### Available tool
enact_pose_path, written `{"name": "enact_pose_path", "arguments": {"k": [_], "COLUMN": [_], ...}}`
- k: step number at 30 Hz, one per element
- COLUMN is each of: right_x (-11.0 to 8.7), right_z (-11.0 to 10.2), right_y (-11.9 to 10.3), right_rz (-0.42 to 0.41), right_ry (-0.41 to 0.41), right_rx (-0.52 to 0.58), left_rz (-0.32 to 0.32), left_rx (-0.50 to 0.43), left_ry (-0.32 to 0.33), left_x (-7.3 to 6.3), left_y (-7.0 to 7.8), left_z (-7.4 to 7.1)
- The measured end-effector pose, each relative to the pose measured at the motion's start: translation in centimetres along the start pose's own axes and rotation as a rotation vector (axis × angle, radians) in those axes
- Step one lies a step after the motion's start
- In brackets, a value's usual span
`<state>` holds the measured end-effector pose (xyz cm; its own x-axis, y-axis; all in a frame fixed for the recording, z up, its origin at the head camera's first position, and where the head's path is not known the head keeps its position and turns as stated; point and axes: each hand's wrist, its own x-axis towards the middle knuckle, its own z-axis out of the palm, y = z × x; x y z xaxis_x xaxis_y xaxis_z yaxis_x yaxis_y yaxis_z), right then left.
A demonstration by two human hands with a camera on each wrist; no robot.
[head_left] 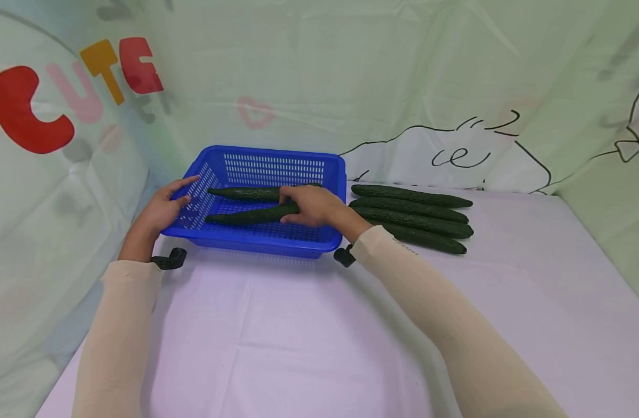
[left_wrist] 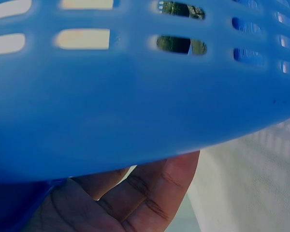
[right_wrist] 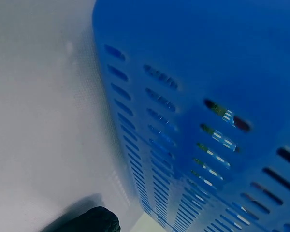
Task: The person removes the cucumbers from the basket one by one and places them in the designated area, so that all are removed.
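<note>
A blue slotted plastic basket stands on the table with two cucumbers inside. My left hand holds the basket's left rim, its thumb and index finger over the edge; the left wrist view has the fingers below the basket's rim. Inside the basket, my right hand grips the right end of the nearer cucumber from above. The farther cucumber lies behind it, partly covered by that hand. From the right wrist, the basket's slotted wall fills much of the view and hides the hand.
Several cucumbers lie side by side on the table right of the basket, the nearest partly behind my right forearm. A white cloth covers the table. Printed fabric walls stand behind and at both sides.
</note>
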<state>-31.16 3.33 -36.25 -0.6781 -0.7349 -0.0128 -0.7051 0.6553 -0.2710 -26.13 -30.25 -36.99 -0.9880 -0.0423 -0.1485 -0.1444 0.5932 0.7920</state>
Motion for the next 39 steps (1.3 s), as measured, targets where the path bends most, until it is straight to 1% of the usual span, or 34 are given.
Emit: {"name": "enact_pose_path", "arguments": {"k": [4, 9, 15, 25, 30, 39], "right_x": [-0.12, -0.26, -0.43, -0.68, -0.86, -0.96], "right_z": [-0.04, -0.15, -0.13, -0.21, -0.36, -0.3], "right_y": [0.01, -0.04, 0.04, -0.03, -0.02, 0.13], "right_rz": [-0.011, -0.011, 0.005, 0.036, 0.035, 0.035], "right_ry": [0.024, 0.051, 0.077, 0.13, 0.167, 0.21], "right_rx": [-0.003, 0.028, 0.074, 0.116, 0.133, 0.163], "left_rz": [-0.002, -0.007, -0.003, -0.013, -0.008, -0.011], "left_rx": [-0.001, -0.003, 0.003, -0.001, 0.011, 0.011], "left_ry": [-0.001, -0.004, 0.004, 0.002, 0.007, 0.009], "left_x": [0.04, 0.11, 0.25, 0.17, 0.21, 0.27], "left_y": [-0.07, -0.08, -0.05, -0.01, 0.03, -0.15], "left_z": [0.0, -0.02, 0.02, 0.04, 0.03, 0.02]}}
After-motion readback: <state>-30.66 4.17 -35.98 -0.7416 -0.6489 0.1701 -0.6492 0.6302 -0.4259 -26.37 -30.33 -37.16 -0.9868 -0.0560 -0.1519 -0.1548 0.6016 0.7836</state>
